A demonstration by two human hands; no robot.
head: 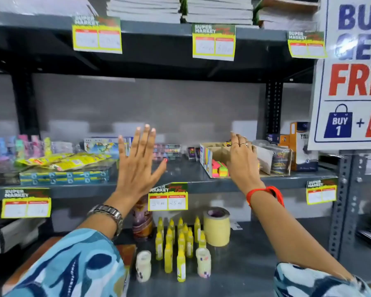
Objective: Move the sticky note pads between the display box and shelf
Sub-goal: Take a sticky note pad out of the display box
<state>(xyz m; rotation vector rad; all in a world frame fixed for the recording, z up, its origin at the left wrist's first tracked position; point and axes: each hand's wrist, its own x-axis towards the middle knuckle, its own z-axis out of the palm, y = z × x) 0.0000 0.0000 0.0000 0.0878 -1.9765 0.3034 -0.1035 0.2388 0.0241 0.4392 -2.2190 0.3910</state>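
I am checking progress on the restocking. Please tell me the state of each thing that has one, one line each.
Left hand: open, fingers spread, holding nothing.
Right hand: reaching into the box; grip hidden.
Box: open-topped, on the middle shelf.
Pads: lying in the box's front part.
Tape roll: standing on end, lower shelf.
Yellow bottles: upright, capped.

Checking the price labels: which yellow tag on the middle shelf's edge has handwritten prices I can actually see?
The centre tag, just below the left hand, shows handwriting in both white boxes; the tags at left and right look blank or blurred.
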